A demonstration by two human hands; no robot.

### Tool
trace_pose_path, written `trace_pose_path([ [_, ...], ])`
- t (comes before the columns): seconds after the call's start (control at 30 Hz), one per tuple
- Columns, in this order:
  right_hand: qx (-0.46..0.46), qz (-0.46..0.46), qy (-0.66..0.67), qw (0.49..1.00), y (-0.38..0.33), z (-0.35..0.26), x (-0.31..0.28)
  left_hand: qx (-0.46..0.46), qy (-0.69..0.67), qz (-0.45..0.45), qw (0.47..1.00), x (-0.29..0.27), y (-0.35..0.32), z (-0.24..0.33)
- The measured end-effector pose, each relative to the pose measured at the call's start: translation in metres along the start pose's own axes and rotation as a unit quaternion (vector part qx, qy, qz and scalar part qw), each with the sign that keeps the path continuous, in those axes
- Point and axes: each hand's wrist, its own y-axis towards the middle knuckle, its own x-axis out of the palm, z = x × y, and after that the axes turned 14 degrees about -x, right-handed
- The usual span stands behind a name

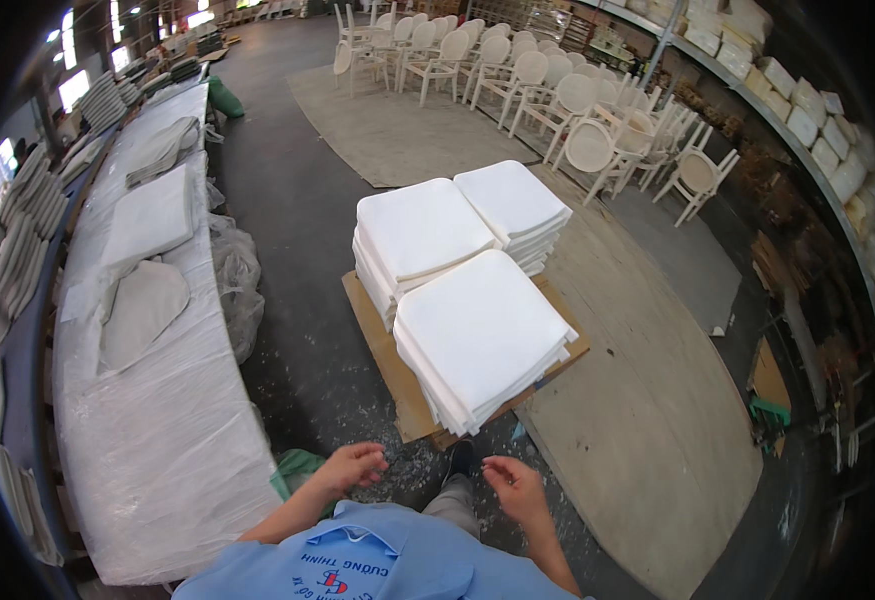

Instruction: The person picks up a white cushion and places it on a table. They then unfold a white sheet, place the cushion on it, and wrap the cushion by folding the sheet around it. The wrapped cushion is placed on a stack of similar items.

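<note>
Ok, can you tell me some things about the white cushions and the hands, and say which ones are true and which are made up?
1. Three stacks of white cushions sit on a flat board on the floor. True.
2. The left hand is holding a cushion. False: it is empty, held in front of the body with its fingers curled.
3. The right hand touches the nearest stack. False: it is apart from the stack and holds nothing.
4. Many pale chairs stand at the far end of the floor. True.
5. The long table on the person's left is covered with clear plastic sheet. True.
6. The long table has nothing on it. False: grey-white cushion pieces lie on it.
</note>
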Motion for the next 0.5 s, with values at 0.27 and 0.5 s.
trace_pose_path([
  [0.27,0.079,0.01,0.017,0.997,0.257,0.176,-0.149,-0.108,-0.111,0.02,0.988,0.117,0.165,0.093],
  [0.5,0.118,0.038,-0.285,0.951,0.432,0.313,-0.167,-0.105,-0.123,0.271,0.949,0.148,0.272,0.157],
])
